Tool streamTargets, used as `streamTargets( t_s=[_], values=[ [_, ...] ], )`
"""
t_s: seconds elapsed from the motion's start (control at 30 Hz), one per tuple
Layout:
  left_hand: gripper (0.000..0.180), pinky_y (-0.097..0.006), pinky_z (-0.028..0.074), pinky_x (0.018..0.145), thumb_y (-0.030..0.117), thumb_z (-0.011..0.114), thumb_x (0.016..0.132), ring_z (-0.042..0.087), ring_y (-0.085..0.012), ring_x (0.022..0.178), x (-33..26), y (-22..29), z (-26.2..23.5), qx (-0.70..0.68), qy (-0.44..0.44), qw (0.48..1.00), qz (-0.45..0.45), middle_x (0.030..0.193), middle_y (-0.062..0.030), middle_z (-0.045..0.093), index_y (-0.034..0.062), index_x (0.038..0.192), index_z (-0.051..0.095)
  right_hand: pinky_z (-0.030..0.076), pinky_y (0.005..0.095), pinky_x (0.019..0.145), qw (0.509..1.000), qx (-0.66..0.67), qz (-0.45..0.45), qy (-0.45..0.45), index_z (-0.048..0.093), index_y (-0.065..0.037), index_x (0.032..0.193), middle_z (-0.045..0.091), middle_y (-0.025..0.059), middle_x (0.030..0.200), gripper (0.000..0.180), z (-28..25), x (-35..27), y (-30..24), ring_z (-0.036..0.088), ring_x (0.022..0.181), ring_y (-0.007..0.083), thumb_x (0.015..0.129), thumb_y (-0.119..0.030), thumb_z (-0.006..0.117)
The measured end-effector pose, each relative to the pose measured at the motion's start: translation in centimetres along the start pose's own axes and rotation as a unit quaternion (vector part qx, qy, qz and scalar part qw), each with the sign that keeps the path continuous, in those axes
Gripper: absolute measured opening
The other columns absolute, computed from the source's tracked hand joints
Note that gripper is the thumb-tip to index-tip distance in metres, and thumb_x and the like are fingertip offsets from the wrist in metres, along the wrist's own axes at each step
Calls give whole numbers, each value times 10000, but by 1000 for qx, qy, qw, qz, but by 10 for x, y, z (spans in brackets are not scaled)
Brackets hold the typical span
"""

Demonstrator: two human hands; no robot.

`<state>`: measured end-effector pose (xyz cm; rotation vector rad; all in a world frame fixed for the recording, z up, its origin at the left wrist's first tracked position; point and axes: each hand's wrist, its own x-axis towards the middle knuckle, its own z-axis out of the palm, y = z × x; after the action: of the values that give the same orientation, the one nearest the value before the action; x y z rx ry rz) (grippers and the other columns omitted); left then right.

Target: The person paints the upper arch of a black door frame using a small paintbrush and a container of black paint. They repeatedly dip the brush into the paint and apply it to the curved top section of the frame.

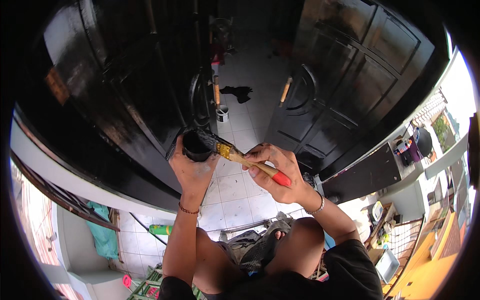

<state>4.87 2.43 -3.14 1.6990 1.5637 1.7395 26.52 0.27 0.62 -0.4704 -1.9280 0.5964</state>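
Observation:
My left hand [189, 172] is wrapped round a small black cup [196, 154], its open mouth tilted up and its inside dark. In my right hand [277, 172] is a paintbrush [242, 160] with a wooden handle, a red end and a yellowish ferrule, pinched by the handle. Its dark bristles point left and lie at the cup's rim; whether they touch it I cannot tell. Beyond my hands stand two glossy black panelled doors, a left door [127, 75] and a right door [345, 95], with curved handles. The left door is just behind the cup.
Between the doors, a small tin [222, 114] and a black cloth [239, 93] lie on the white tiled floor [235, 187]. A green bottle [160, 229] and a turquoise cloth [102, 231] are at left. Cluttered shelves [382, 220] stand at right. Dark sheeting [252, 250] lies between my knees.

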Motion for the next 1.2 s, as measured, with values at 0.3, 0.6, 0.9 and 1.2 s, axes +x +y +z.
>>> streamTargets(
  t_s=[0.3, 0.6, 0.9, 1.2],
  values=[
    [503, -331, 569, 949, 21, 815, 855, 665, -188, 1123, 5, -32, 117, -154, -226, 958, 92, 1259, -151, 676, -121, 1280, 587, 574, 275, 506, 866, 236, 236, 373, 519, -15, 844, 695, 124, 698, 290, -63, -24, -46, 700, 569, 160, 1027, -207, 636],
    [558, -309, 535, 954, 224, 863, 827, 666, -125, 1096, -56, -28, 202, -204, -331, 917, -89, 1218, -60, 672, -44, 1262, 637, 564, 258, 416, 740, 210, 327, 549, 519, -24, 826, 675, 99, 607, 445, -71, -74, -58, 685, 484, 149, 1051, -388, 638],
    [566, -410, 535, 1057, 193, 851, 895, 662, -247, 1200, -56, -27, 192, -270, -304, 902, 146, 1390, -188, 641, -106, 1311, 610, 596, 296, 435, 670, 215, 358, 613, 486, 30, 901, 681, 130, 640, 423, -78, -90, -74, 710, 523, 191, 1047, -332, 648],
    [597, -440, 484, 1149, 92, 654, 962, 585, -296, 1290, -35, -74, 189, -257, -398, 878, -61, 1463, -226, 538, -105, 1481, 436, 576, 299, 467, 727, 110, 359, 575, 553, 19, 880, 696, 126, 677, 367, -103, -105, -73, 723, 570, 188, 1025, -293, 680]
  ],
)
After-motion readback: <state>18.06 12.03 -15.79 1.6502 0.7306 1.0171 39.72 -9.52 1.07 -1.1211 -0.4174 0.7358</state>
